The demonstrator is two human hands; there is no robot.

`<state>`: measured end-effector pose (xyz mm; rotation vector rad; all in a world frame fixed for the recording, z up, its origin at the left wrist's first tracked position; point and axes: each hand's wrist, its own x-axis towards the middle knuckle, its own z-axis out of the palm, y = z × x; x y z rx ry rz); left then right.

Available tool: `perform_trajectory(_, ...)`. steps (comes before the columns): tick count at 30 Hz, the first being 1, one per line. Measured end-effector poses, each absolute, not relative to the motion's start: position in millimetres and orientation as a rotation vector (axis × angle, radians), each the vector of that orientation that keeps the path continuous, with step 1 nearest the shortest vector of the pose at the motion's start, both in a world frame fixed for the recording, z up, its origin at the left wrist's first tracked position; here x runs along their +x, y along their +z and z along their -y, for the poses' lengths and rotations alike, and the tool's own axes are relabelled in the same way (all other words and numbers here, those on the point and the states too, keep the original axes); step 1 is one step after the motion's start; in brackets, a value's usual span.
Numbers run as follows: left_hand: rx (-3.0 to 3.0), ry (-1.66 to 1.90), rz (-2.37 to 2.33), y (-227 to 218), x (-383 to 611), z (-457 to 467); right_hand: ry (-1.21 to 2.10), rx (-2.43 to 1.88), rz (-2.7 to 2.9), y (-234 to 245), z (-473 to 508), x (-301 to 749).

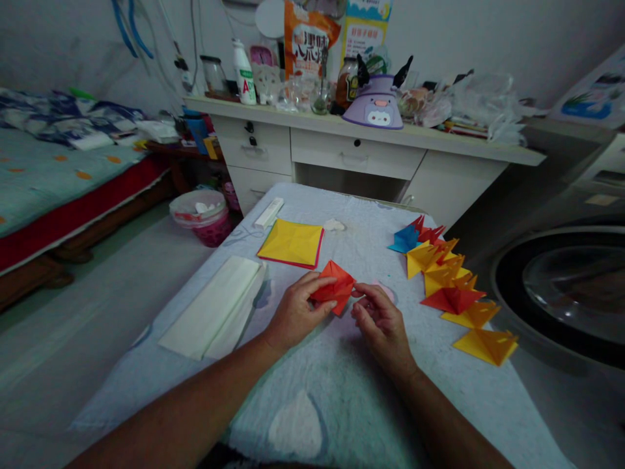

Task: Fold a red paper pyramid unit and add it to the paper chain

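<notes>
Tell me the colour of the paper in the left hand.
The paper is orange-red, as the head view shows.

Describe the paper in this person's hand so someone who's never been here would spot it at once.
Find the cloth-covered table in front of the white desk. Near its middle, the left hand pinches a folded orange-red paper, the right hand close beside it. Unlike the yellow-topped paper stack and the row of folded shapes, it alone is held.
</notes>
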<state>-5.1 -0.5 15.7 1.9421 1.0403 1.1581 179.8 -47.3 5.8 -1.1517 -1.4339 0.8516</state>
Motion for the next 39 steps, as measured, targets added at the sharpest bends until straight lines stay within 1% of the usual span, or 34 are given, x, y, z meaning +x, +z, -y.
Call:
perform_trajectory(9, 2.019, 1.153, -1.005, 19.9, -4.5, 3.4, 0.633, -1.118, 1.62, 12.9, 47.1, 178.0)
perform_trajectory(21, 2.021, 1.147, -0.987, 21.3, -6.0, 3.1, 0.604, -1.132, 1.676, 13.6, 45.1, 178.5)
perform_trajectory(29, 1.957, 1.135, -0.938, 22.9, -7.7, 4.4, 0.757, -1.126, 1.584, 13.3, 43.5, 180.0)
perform_trajectory(34, 1.902, 1.147, -0.954, 22.1, -6.7, 6.5, 0.962, -1.142, 1.427, 6.1, 43.0, 177.0)
perform_trajectory(39, 1.69, 1.163, -0.981, 15.5, -2.6, 9.3, 1.071, -1.115, 1.285, 2.5, 42.3, 170.6)
